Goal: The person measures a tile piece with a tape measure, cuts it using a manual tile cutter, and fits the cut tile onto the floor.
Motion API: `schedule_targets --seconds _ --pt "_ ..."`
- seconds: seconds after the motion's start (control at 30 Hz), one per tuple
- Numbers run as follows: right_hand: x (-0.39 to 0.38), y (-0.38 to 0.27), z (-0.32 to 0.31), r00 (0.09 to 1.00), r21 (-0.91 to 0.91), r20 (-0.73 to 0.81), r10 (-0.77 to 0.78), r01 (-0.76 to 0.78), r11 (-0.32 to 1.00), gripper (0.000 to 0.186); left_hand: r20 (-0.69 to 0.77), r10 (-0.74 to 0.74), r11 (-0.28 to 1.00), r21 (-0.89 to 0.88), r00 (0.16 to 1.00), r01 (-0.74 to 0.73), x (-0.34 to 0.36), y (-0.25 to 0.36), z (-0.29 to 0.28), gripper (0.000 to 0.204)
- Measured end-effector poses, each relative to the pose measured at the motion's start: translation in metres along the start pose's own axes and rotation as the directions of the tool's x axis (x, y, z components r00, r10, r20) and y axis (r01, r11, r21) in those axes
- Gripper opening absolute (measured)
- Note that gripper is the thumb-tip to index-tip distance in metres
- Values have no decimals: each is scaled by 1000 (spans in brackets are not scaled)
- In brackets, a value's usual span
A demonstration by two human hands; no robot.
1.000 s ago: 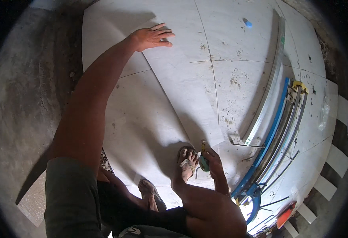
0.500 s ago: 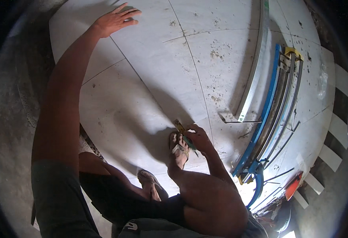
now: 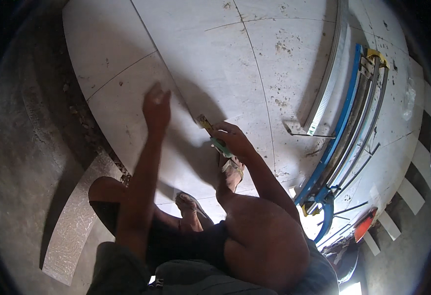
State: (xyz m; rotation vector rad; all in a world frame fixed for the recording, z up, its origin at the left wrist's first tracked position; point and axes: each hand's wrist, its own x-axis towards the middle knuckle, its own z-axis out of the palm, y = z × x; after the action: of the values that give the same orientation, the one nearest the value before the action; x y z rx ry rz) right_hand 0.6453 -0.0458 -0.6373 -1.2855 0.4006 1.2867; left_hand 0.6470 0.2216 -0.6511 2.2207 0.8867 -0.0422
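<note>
- A green tape measure (image 3: pixel 220 146) is seen near the middle of the view, just above the sandalled right foot (image 3: pixel 231 172).
- It is held by the right hand (image 3: pixel 231 139); the fingers are closed around its case.
- Its short yellow blade (image 3: pixel 204 123) is pointed toward eleven o'clock, near the corner of a pale tile (image 3: pixel 200 59); whether contact is made cannot be told.
- The left hand (image 3: pixel 157 109) is placed at ten o'clock from the tape measure, above the tiles. Its fingers are partly bent, but blurred; how wide they are spread cannot be told.
- At two o'clock a long metal bar (image 3: pixel 329 73) is laid.
- At three o'clock a blue tile cutter (image 3: pixel 350 108) is placed.
- At eight o'clock a pale strip (image 3: pixel 73 231) is seen.
</note>
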Motion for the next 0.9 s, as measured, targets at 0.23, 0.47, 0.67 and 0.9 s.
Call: schedule_targets --seconds 0.23,0.47,0.67,0.9 --pt "7 4 17 998 42 59 -29 27 999 21 233 -235 878 -366 944 309 -106 3 25 42" --pt "-4 1 11 977 219 112 -180 152 964 23 239 -263 909 -262 935 323 -118 2 34 44" --pt "-21 9 11 960 136 -215 -177 209 968 21 414 -378 868 -151 828 472 -143 17 15 43" --pt "-37 12 41 884 -192 -385 -266 205 960 23 327 88 809 -574 941 124 -187 29 17 47"
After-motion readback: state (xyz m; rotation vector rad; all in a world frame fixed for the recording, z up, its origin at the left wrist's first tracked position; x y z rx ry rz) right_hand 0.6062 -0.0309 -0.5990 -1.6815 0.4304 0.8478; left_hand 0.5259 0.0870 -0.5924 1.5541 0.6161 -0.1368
